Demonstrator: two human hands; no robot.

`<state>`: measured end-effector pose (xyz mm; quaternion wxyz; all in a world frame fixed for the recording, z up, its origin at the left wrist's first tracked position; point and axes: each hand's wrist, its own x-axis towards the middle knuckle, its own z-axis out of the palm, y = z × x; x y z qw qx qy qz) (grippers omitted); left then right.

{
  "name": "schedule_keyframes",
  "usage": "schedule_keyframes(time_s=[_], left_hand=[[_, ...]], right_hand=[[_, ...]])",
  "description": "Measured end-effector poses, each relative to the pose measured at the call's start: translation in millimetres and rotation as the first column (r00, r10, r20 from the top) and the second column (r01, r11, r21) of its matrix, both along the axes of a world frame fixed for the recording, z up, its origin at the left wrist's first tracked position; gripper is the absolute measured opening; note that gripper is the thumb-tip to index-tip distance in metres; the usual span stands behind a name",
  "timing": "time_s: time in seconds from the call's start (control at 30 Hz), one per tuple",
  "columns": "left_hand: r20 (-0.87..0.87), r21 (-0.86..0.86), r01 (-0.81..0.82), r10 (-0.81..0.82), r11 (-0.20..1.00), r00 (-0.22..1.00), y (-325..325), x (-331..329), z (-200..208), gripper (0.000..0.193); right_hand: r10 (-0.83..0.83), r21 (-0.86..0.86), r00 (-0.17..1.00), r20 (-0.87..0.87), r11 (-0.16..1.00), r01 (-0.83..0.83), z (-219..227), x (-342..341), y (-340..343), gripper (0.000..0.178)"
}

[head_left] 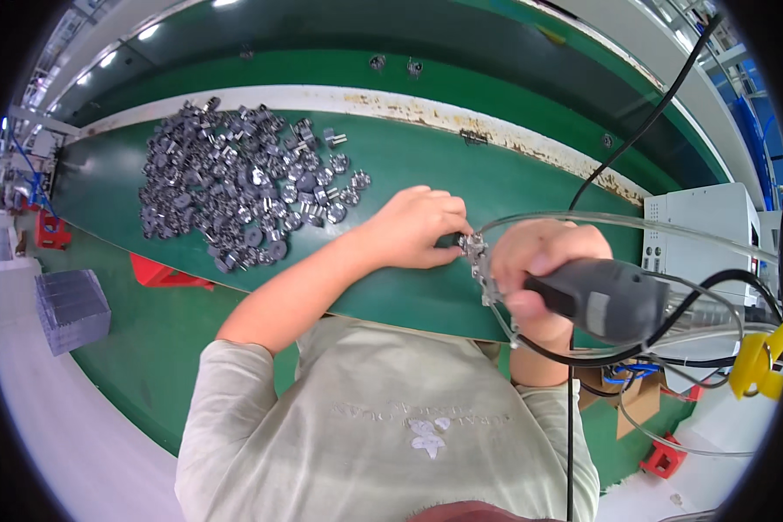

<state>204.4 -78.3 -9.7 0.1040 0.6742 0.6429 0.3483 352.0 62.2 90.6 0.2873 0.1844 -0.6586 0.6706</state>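
Observation:
My right hand [544, 261] is wrapped round a dark grey powered screwdriver [618, 300] lying nearly sideways. At the tool's front sits a metal and clear fitting [478, 265] with thin tubing. My left hand [419, 228] is closed, pinching a small dark part [449, 241] right against that fitting. The part's shape is mostly hidden by my fingers. Left of my hands spreads a pile of small round black parts [226, 178] with shiny metal pins, on the green bench top [400, 300].
A white rusty ledge [357, 100] runs along the bench's far side, with a few loose parts beyond it. On the right stand a white box-shaped machine [700, 226], clear hoses, black cables and a yellow holder [759, 361]. A grey crate [71, 309] is on the left.

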Motion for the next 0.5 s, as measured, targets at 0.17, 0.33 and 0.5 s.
schedule_keyframes(time_s=[0.17, 0.33, 0.5], left_hand=[[-0.171, -0.050, -0.085, 0.075, 0.995, 0.982, 15, -23, 21, 0.025], [-0.329, 0.022, -0.391, 0.376, 0.920, 0.866, 100, -120, 31, 0.033], [-0.527, -0.264, -0.853, 0.673, 0.451, 0.519, 108, -169, 29, 0.086]], right_hand=[[-0.153, -0.187, 0.953, -0.260, 0.977, 0.105, 25, 25, 15, 0.042], [-0.304, -0.296, 0.930, -0.206, 0.925, 0.237, 15, 18, 11, 0.041], [-0.343, -0.289, 0.935, -0.094, 0.908, 0.304, -3, 10, 16, 0.040]])
